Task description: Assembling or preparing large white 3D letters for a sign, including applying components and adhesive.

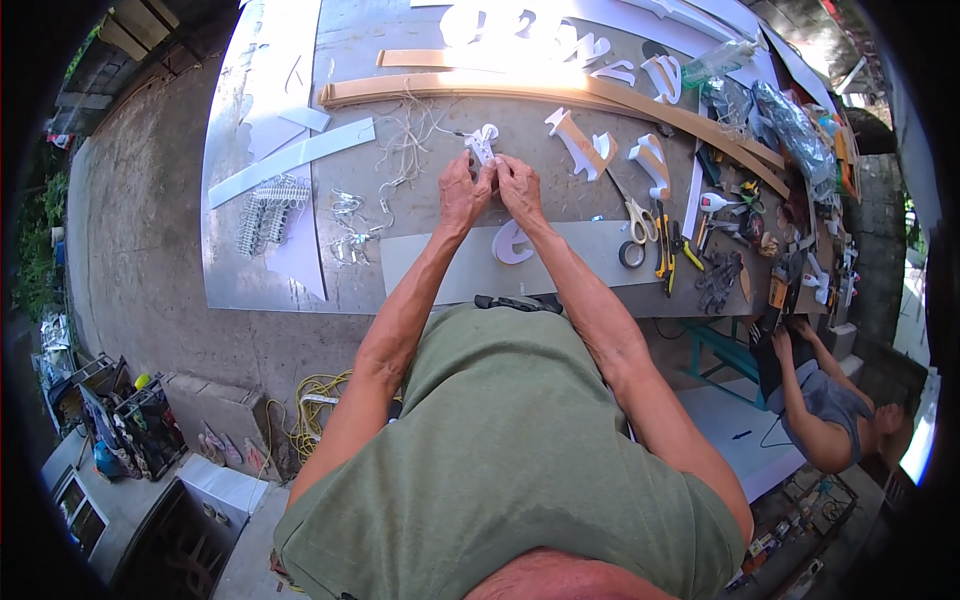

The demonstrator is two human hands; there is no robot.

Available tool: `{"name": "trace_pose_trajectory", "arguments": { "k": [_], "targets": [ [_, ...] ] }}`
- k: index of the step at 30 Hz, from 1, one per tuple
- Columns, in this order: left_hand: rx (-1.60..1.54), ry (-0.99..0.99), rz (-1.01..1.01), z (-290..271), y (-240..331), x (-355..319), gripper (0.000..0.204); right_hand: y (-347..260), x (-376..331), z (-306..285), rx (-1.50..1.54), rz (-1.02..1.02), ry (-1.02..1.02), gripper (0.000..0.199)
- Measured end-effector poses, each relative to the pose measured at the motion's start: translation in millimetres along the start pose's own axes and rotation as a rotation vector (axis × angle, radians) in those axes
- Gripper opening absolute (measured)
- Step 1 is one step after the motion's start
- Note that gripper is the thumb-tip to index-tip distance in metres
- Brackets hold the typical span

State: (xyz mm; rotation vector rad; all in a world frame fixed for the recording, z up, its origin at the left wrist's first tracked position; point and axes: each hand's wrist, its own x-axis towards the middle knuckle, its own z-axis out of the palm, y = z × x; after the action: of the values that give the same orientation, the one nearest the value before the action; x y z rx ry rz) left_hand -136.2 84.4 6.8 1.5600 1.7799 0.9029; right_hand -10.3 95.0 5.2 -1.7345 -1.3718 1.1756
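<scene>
Over the middle of the metal-topped table, both my hands are together at a small white letter-shaped piece [482, 145] with thin wire at its upper end. My left hand [464, 192] grips its lower left side, fingers closed. My right hand [519, 187] pinches its lower right side, the fingertips partly hidden. Beyond my left hand, a tangle of thin pale wires [408, 140] lies on the table. A second white letter-shaped piece [512, 256] sits under my right forearm on a pale flat strip [425, 262]. More white-and-brown letter-shaped pieces [580, 145] stand right of my hands.
Long brown strips [450, 88] cross the table beyond my hands. Scissors [637, 215], a black tape roll [631, 254], yellow-handled tools [661, 255] and black gloves [718, 285] lie to the right. Coiled white LED strings [270, 212] lie left. Another person [825, 420] sits at lower right.
</scene>
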Motion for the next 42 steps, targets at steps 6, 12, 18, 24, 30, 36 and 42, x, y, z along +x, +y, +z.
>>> {"name": "trace_pose_trajectory", "arguments": {
  "k": [6, 12, 18, 24, 30, 36, 42],
  "targets": [
    [0.07, 0.031, 0.008, 6, 1, 15, 0.035, 4, 0, -1, 0.013, -0.11, -0.152, 0.036],
    [0.164, 0.031, 0.041, -6, -1, 18, 0.034, 11, -1, 5, 0.066, -0.17, -0.196, 0.049],
    [0.241, 0.03, 0.001, -7, 11, 19, 0.036, 13, 10, -1, 0.014, -0.087, -0.129, 0.047],
    [0.4, -0.028, -0.041, -6, 18, 28, 0.028, 21, 8, -22, 0.02, -0.003, -0.126, 0.042],
    [0.41, -0.02, -0.056, -15, 14, 20, 0.023, 26, 11, -39, 0.137, 0.064, -0.229, 0.039],
    [0.374, 0.14, 0.003, -80, 17, 52, 0.03, 31, 19, -44, 0.236, 0.123, -0.247, 0.036],
    [0.603, 0.414, 0.15, -167, -33, 191, 0.04, 34, 16, -41, 0.297, 0.121, -0.256, 0.036]
  ]
}}
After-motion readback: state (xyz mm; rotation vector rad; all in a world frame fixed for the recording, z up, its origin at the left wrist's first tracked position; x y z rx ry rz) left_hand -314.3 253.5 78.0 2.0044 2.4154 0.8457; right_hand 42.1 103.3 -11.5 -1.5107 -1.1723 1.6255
